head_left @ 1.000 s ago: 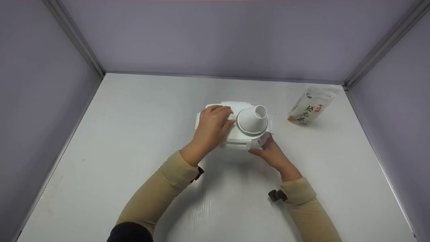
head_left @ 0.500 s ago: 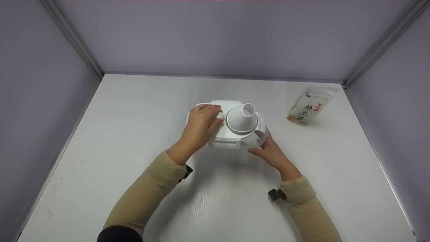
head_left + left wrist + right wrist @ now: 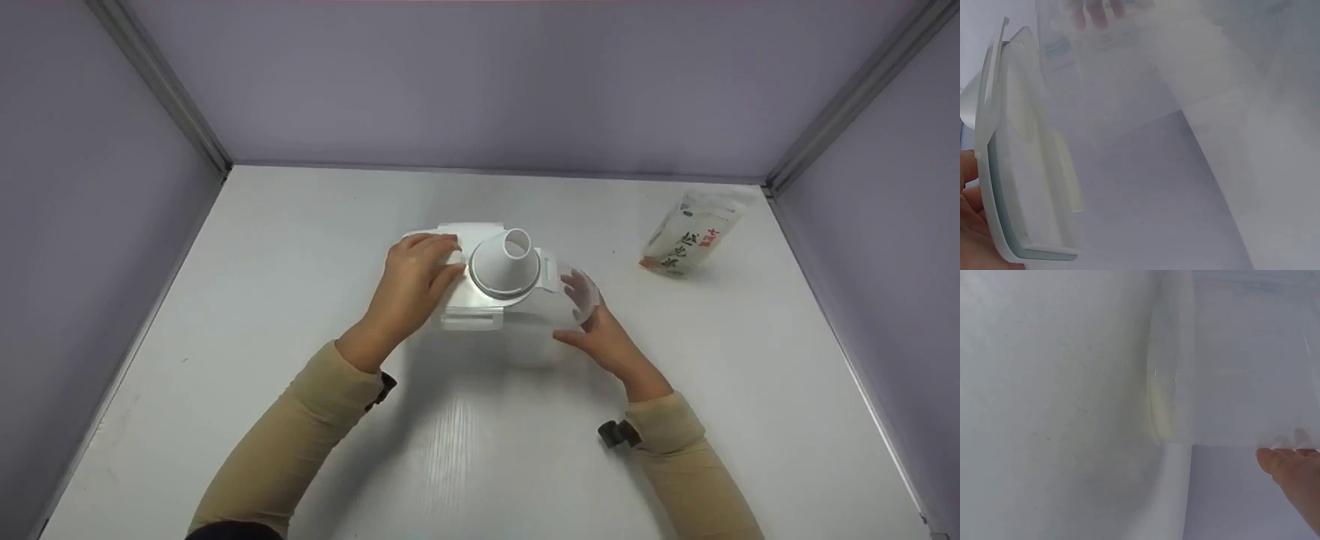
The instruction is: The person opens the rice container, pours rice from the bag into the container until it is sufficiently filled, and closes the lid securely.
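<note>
A white plastic lid [image 3: 461, 295] with side latches and a cone-shaped spout [image 3: 504, 264] is gripped along its left side by my left hand [image 3: 411, 279]. In the left wrist view the underside of the lid [image 3: 1033, 163] shows, edged with a grey-green seal [image 3: 1002, 194]. Below and right of it, a clear plastic container [image 3: 536, 337] stands with its top partly uncovered. My right hand [image 3: 606, 337] holds the container's right side, its fingers visible through the wall. In the right wrist view that hand [image 3: 1297, 481] is against the clear container [image 3: 1235, 377].
A bag of rice [image 3: 690, 236] with red and black print lies on the white table [image 3: 300, 225] at the back right. Pale panels [image 3: 487, 82] enclose the table at the back and sides.
My left hand has carried the lid steadily to the left, partly off the container. My right hand has stayed in place at the container's side.
</note>
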A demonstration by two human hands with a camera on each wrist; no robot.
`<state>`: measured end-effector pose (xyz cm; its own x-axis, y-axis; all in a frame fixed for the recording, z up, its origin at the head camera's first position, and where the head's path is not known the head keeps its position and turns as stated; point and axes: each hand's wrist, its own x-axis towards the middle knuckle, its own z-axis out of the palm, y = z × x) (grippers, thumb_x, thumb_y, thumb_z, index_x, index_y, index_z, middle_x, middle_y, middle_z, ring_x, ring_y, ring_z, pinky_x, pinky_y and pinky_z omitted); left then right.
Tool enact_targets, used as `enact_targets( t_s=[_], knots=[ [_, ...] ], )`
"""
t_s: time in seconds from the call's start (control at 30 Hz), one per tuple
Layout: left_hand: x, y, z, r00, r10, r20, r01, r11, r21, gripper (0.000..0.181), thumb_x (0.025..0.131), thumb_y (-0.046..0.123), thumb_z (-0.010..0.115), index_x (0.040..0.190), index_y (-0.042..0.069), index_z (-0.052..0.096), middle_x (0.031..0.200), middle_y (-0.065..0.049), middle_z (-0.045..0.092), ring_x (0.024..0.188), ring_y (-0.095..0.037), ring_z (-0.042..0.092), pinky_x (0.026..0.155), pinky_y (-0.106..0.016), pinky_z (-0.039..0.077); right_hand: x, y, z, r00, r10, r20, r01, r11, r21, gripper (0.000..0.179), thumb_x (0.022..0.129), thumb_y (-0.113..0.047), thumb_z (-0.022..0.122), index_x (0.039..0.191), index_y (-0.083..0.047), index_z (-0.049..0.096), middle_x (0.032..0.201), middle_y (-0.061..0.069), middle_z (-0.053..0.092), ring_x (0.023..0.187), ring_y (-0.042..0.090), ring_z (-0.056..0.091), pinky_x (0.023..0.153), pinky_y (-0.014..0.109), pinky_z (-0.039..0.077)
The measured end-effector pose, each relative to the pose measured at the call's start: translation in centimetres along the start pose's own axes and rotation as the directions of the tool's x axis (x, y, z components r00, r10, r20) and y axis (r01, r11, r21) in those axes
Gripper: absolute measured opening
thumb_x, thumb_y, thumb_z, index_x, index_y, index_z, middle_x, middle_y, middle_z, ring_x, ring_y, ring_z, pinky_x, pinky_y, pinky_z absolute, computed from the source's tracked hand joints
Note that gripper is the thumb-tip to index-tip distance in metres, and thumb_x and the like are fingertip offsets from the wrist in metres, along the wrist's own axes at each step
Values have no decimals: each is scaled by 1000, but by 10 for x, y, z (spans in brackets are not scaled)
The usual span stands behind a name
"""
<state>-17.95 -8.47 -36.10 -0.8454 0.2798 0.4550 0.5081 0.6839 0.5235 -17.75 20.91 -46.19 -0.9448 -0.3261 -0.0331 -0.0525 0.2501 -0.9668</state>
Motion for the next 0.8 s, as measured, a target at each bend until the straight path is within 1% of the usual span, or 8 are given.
enact_targets(
  t_s=[0.13,0.27,0.47,0.53,0.67,0.8],
  knots=[
    [-3,-6,-6,1000,18,-15,-18,1000,12,25,86,12,67,109,0,65,113,-11,64,111,-31,52,95,-48,37,-1,1,1,1000,-29,-5,29,999,-16,97,80,-9,74,150,-13,7,153,8,18,140,25,15,111,46,16],
    [-5,-11,-11,1000,23,-20,-22,1000,18,26,86,12,67,109,0,65,113,-11,64,111,-32,52,95,-48,37,-2,-1,2,999,-47,-9,47,999,-23,96,79,-7,74,150,-12,8,153,8,20,140,25,16,110,47,17],
    [-9,-17,-21,1000,-5,-16,6,999,34,27,87,14,67,111,1,64,116,-11,63,113,-31,51,96,-47,35,-1,-3,1,998,-54,14,54,999,2,96,79,-1,72,149,-6,7,153,15,17,140,30,15,110,50,15],
    [-11,-20,-24,1000,-12,-15,12,999,38,27,88,13,66,111,1,64,116,-12,63,113,-31,51,96,-48,35,-1,-2,1,998,-55,16,55,998,-1,95,79,-1,72,149,-6,7,153,14,17,140,30,15,110,50,15],
    [-13,-26,-31,1000,-18,-21,18,999,36,27,88,13,66,111,0,64,117,-12,63,113,-32,51,97,-48,35,-2,-1,1,998,-65,5,65,998,-16,95,80,-5,73,149,-8,8,153,11,19,140,27,17,110,49,17],
    [-16,-33,-37,999,-31,-34,31,999,18,27,87,11,66,111,0,64,117,-13,62,113,-32,51,99,-48,33,-3,1,1,996,-94,-1,94,996,-11,95,79,-9,74,149,-11,10,152,9,21,139,27,18,109,51,18]
  ],
)
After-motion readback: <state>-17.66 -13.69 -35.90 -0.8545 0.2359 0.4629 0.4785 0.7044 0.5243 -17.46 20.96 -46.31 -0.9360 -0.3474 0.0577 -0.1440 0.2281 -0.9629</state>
